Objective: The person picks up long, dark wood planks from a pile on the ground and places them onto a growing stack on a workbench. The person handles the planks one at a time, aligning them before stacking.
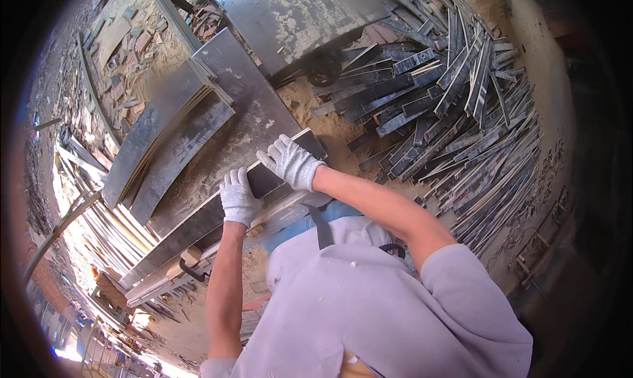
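Observation:
A long, dark-faced plywood strip (264,182) stands on edge along the near side of the metal table (254,104), running from lower left to upper right. My left hand (239,197), in a pale knitted glove, is closed over its upper edge near the middle. Further right, my right hand (291,163), gloved likewise, grips the same edge close to the strip's right end. The thumbs and the far side of the strip are partly hidden. Beyond my left hand lies a small stack of dark plywood boards (155,137) on the table.
A large heap of cut dark strips (455,107) fills the ground at the right. Pale strips (122,236) are piled at the left. At the back stands another dusty metal surface (297,22). Scraps and sawdust (132,55) cover the ground at far left.

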Available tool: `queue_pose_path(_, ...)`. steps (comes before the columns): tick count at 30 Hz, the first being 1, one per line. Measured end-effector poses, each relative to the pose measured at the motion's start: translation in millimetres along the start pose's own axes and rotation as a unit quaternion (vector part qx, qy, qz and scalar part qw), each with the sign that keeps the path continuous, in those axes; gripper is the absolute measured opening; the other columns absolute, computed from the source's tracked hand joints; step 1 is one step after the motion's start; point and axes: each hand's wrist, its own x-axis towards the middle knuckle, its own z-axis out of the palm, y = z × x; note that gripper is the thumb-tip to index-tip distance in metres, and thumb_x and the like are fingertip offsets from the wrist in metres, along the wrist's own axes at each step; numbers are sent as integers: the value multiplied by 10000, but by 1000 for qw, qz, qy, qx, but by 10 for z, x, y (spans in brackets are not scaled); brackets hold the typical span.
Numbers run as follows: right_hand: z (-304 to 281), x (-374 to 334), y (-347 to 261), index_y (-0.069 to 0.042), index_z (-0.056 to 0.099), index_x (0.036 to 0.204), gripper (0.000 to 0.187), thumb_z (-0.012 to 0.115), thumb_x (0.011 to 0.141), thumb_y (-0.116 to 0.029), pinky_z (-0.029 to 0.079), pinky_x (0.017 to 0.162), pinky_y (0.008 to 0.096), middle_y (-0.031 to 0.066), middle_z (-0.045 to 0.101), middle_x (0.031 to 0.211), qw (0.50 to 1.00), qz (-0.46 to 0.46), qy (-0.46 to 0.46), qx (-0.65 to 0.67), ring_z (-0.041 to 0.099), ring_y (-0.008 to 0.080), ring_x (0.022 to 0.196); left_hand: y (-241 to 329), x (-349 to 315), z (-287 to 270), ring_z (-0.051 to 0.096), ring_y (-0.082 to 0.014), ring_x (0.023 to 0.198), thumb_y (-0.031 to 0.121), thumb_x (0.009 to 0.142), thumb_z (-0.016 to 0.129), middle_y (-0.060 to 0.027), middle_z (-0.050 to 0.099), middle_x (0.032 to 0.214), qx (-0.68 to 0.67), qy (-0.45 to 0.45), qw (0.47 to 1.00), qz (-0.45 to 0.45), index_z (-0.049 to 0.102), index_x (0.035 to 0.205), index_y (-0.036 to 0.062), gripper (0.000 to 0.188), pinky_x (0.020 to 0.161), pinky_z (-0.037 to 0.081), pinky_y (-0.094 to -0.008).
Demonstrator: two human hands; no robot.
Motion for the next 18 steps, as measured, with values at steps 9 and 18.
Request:
queue_pose_path(9,-135,89,123,-28,532,1466,746,708,759,-190,428,1052,462,187,596,1272,1000,-10,25,2,564,343,1214,-22,-146,17,493,-388,1360,344,616,937,-202,513,1429,41,103,994,-2,327,1603,19,1204,1285,266,-584)
queue_pose_path(18,-272,-39,270,-44,558,1433,748,731,722,-199,446,1008,451,170,593,1220,997,-35,64,-19,565,329,1175,-28,-239,11,546,-366,1216,550,631,948,-171,559,1287,81,112,989,-61,372,1574,53,1212,1111,405,-503)
